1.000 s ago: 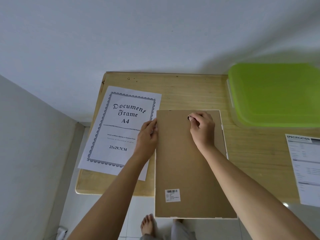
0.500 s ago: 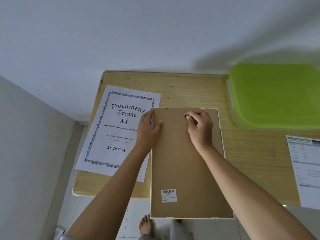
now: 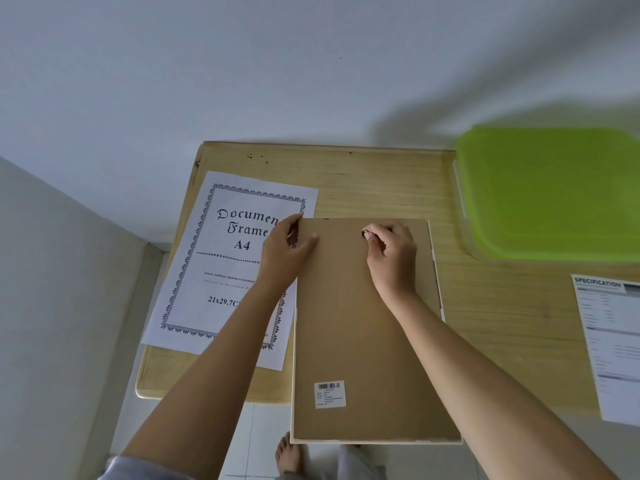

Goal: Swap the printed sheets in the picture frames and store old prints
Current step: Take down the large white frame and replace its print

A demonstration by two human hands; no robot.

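The right hand [image 3: 393, 258] is pinching a small dark ring [image 3: 365, 233] near the far end of the picture frame [image 3: 356, 341]; the left hand [image 3: 284, 258] is gripping its far left corner. The frame is lying back up, its near end sticking out past the surface [image 3: 381, 181]. It is hiding part of the printed sheet [image 3: 221, 271] saying "Document Frame A4". A second sheet [image 3: 613, 341] saying "SPECIFICATION" is running off the right side. The sticker [image 3: 330, 394] is looking too small to read

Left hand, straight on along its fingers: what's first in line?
Nothing upright: the left hand, gripping the picture frame, would cross the printed sheet and bare table, probably reaching the wall first.
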